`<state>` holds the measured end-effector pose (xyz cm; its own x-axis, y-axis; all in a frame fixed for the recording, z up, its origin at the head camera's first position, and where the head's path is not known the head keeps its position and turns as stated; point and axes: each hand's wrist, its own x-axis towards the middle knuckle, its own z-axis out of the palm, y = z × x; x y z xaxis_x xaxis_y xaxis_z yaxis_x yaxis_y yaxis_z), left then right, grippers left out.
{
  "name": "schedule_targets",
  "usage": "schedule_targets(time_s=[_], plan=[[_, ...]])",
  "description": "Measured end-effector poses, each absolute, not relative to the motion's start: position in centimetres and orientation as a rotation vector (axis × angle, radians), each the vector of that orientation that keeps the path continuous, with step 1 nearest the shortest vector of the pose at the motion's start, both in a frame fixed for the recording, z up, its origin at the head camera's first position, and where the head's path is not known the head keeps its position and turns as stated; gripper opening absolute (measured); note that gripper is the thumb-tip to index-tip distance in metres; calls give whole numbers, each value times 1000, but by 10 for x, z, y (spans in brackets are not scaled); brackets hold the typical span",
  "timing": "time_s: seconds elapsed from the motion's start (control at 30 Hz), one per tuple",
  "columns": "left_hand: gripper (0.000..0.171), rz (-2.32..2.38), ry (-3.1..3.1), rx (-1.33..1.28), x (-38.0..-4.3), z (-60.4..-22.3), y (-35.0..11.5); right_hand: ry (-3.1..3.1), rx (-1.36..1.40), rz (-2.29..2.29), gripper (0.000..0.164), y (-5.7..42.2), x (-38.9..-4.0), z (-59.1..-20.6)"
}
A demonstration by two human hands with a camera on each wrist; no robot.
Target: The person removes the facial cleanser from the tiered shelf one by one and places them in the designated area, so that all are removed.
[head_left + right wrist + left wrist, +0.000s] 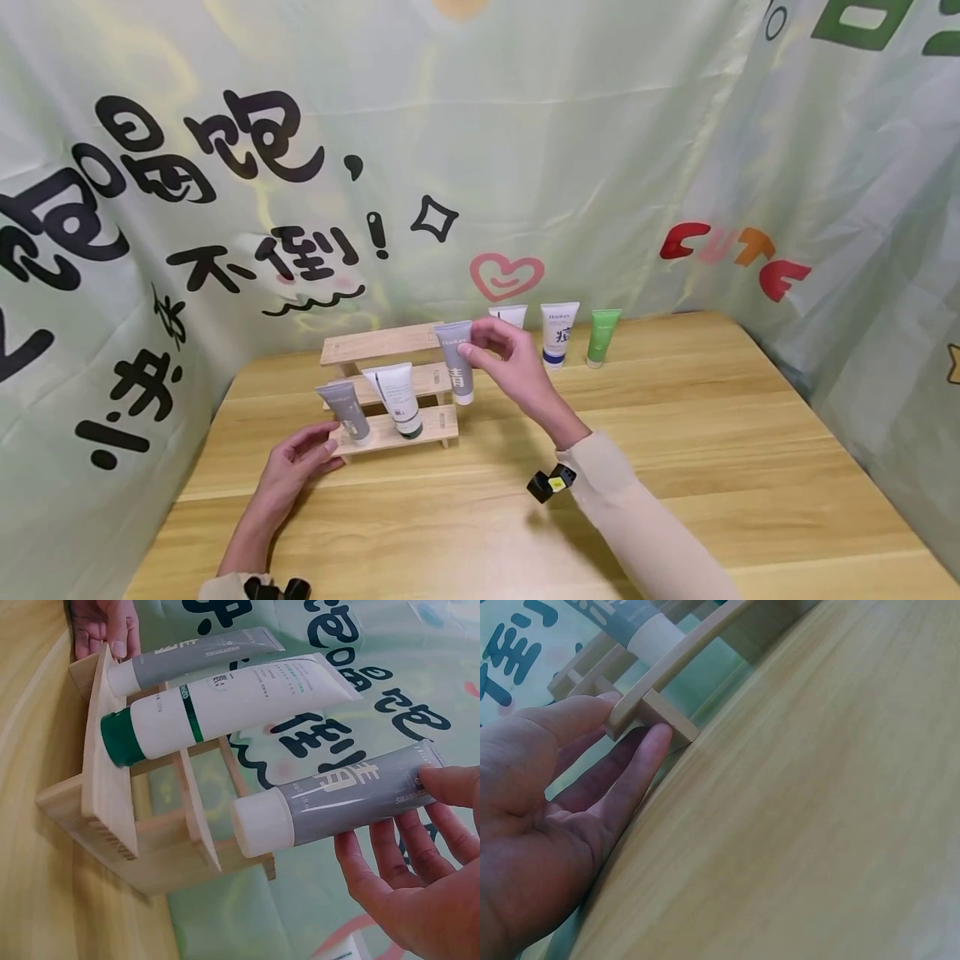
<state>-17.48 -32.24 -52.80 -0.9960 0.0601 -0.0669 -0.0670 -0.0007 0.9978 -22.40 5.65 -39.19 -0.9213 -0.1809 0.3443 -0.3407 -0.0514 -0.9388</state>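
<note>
A beige sleeve (225, 587) with a black wrist camera (277, 590) lies nearest, at the near left edge of the wood-grain table (600, 508). Beyond it, the person's left hand (296, 458) pinches the near left corner of a three-tier wooden display rack (382, 343), thumb in front and fingers behind.

The right hand (516, 358) is clamped on a grey squeeze tube (455, 358), thumb on one side and fingertips on the other. That tube is at the right end of the rack, white cap down and slightly tilted; the right wrist view shows its cap apart from the tiers.

On the lowest, nearest tier, a second grey tube (345, 408) stands on its cap at the left, and a larger white tube with a dark green cap (397, 400) stands to its right.

At the far side of the table, right of the rack, are a white tube (510, 313) partly hidden by the right hand, a white tube with a blue cap (558, 333), and a small green tube (603, 337) farthest right. Behind them hangs a pale printed cloth (600, 167).
</note>
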Motion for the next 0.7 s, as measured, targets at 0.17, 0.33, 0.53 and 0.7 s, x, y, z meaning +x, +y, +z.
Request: schedule_targets(time_s=[0.17, 0.33, 0.53, 0.7], plan=[[52, 2143, 2169, 0, -175, -527, -322, -2055, 533, 2134, 22, 66, -220, -400], [52, 2147, 2167, 3, -174, -526, -322, -2048, 506, 2113, 22, 76, -217, -410], [51, 2154, 2157, 30, -174, -526, -323, -2034, 440, 2100, 22, 88, -214, -418], [50, 2152, 2166, 37, -174, -526, -322, -2038, 414, 2088, 22, 96, -215, -420]])
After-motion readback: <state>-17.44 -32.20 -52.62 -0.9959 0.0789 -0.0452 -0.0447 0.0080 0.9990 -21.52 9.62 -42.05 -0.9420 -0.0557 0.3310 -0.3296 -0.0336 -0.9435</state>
